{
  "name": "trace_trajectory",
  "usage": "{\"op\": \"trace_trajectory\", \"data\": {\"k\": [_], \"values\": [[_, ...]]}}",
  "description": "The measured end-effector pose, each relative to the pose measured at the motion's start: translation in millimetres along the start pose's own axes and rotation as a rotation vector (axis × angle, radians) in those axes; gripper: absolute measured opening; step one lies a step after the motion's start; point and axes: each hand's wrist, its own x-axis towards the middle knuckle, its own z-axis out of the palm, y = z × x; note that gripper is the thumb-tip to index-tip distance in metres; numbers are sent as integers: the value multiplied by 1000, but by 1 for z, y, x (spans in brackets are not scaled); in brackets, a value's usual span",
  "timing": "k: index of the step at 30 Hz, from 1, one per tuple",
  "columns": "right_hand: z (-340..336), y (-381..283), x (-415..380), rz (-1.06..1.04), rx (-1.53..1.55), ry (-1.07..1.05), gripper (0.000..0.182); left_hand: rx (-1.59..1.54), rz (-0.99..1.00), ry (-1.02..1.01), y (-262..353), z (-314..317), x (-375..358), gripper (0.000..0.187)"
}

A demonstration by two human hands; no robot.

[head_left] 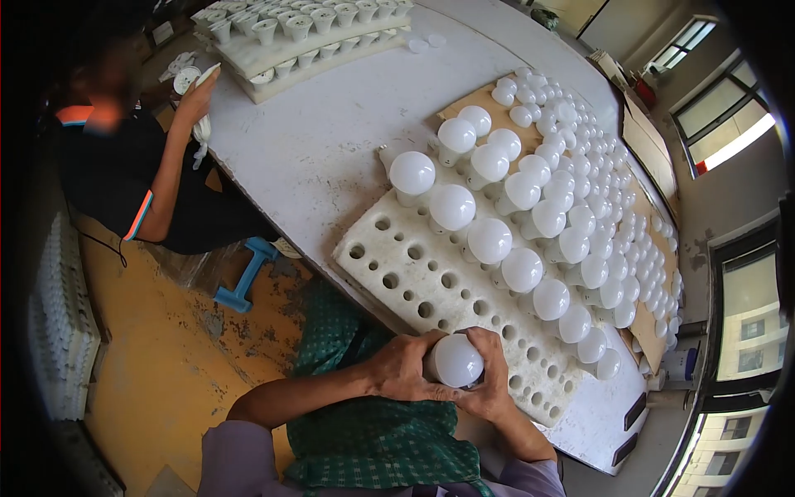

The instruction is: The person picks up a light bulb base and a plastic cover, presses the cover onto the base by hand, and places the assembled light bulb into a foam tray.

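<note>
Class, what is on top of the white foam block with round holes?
Rows of white bulbs stand on the foam block, beyond uncovered holes. The bulbs' bottom ends and the surface directly beneath them are hidden.

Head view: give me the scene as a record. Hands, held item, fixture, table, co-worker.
held_item: white-domed bulb, dome toward camera; base hidden
hands: left hand and right hand grip it from opposite sides
fixture: white holed block; upright bulbs toward its far side, exposed holes along its near side
table: pale tabletop; brown cardboard under some further bulbs
co-worker: at left; hand raised with white material, details unclear
</note>
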Motion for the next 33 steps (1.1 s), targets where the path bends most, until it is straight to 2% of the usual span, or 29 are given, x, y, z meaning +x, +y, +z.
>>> {"op": "trace_trajectory", "data": {"k": [2, 3, 4, 6, 8, 12, 14, 19, 22, 24, 26, 28, 30, 31, 32, 33], "values": [[-8, -8, 5, -44, -67, -35, 96, -39, 75, 51, 2, -5, -1, 78], [-11, -8, 0, -37, -68, -8, 98, -85, 130, 135, 3, -10, 0, 77], [-18, -7, -4, -33, -13, 63, 96, -68, 129, 133, 4, -20, 0, 77], [-37, -3, -19, -104, -32, 253, 84, -72, 265, 430, 5, -48, 3, 64], [-57, -2, -32, -54, -120, 477, 69, -157, 282, 625, -4, -74, 13, 59], [-91, 3, -50, 77, -151, 712, 58, -70, 216, 707, -31, -114, 40, 58], [-98, 4, -55, 93, -181, 734, 55, 39, 189, 738, -42, -119, 54, 57], [-113, 12, -70, 158, -250, 777, 45, 20, 96, 720, -55, -119, 58, 64], [-126, 15, -75, 175, -294, 835, 42, 70, 170, 689, -54, -123, 60, 66], [-139, 21, -84, 154, -327, 900, 40, 14, 246, 666, -52, -139, 58, 62], [-154, 28, -91, 133, -385, 987, 39, -425, 172, 821, -61, -171, 60, 57], [-174, 37, -99, 180, -402, 1035, 37, 142, 57, 857, -86, -201, 73, 52], [-190, 51, -111, 209, -390, 1118, 32, 389, -146, 829, -90, -214, 96, 57], [-194, 52, -104, 237, -358, 1183, 33, 554, -126, 791, -105, -222, 108, 60], [-201, 60, -106, 180, -335, 1184, 34, 712, -85, 747, -126, -232, 119, 63], [-207, 64, -103, 178, -319, 1188, 33, 778, -116, 717, -146, -242, 129, 69]]}}
